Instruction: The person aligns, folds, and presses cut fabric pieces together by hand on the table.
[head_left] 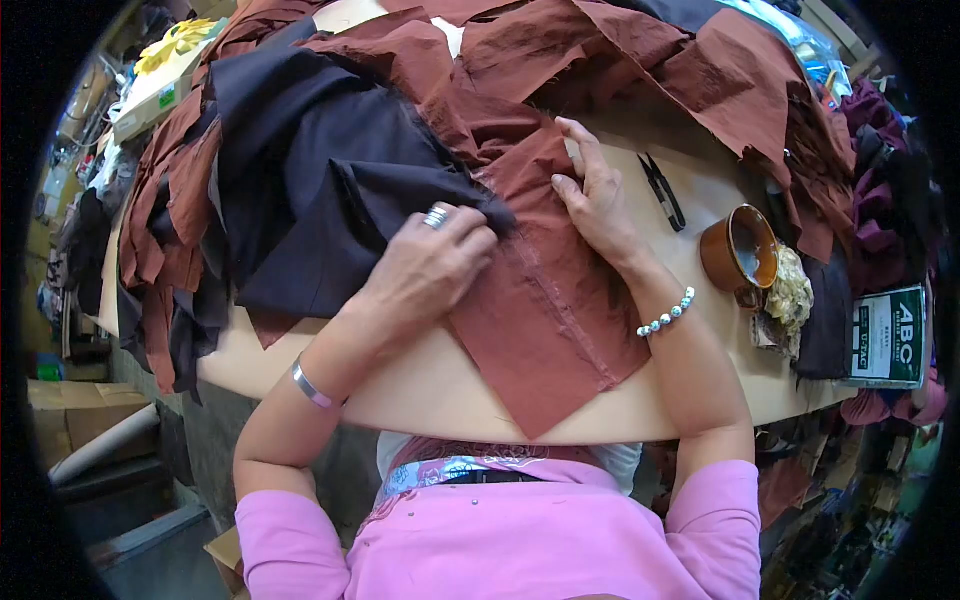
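Note:
My left hand [437,262], with a ring and a metal bangle, has its fingers closed on the edge of a dark, nearly black cloth [300,190]. Under and beside it lies a rust-brown cloth panel [545,330], with a pale, frayed line running down its length. My right hand [600,205], wearing a bead bracelet, rests at the panel's right edge. Its thumb and forefinger are apart, touching the cloth; the other fingers are partly hidden. Black thread snips [662,192] lie on the table to the right of that hand.
A brown cup [738,248] stands on the table [450,395] at the right, beside a pale lumpy object [790,290]. A green-and-white ABC box [888,337] sits at the right edge. More rust cloth [735,85] covers the back. Cardboard boxes [90,420] are at lower left.

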